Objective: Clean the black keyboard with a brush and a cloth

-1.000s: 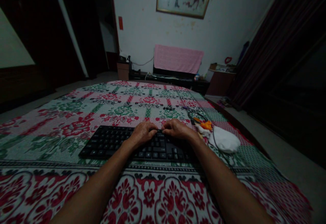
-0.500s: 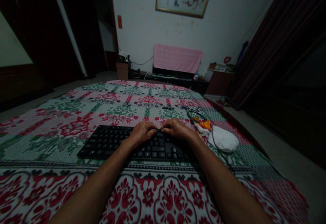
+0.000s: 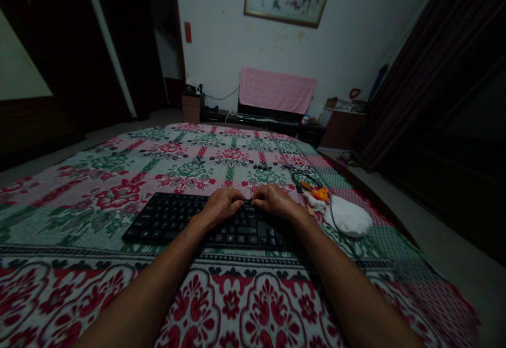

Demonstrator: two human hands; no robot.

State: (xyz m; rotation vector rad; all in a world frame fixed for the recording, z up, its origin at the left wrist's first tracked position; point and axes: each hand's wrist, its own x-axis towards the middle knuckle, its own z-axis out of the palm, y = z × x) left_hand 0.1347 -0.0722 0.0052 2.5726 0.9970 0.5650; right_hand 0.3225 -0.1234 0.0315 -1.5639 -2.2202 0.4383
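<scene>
A black keyboard [image 3: 166,219] lies across the patterned bedspread in front of me, its key side up. My left hand [image 3: 223,204] rests over its upper middle part, fingers curled at the far edge and thumb pointing inward. Close beside it, my right hand [image 3: 272,199] is bent over the same far edge, right of the middle. The two thumbs nearly meet at the top row of keys. Both hands are closed on the keyboard; any small piece between the fingertips is too dark to see. My forearms cover part of the keys.
Several small black pieces [image 3: 261,167] lie on the bedspread [image 3: 231,295] beyond the keyboard. To the right are a black cable [image 3: 334,213], an orange item [image 3: 321,194] and a white cloth-like bundle [image 3: 351,216]. A pink towel [image 3: 276,90] covers a screen at the far wall.
The whole view has shifted very slightly. Both hands keep their place at the keyboard's far edge, with no clear change in grip.
</scene>
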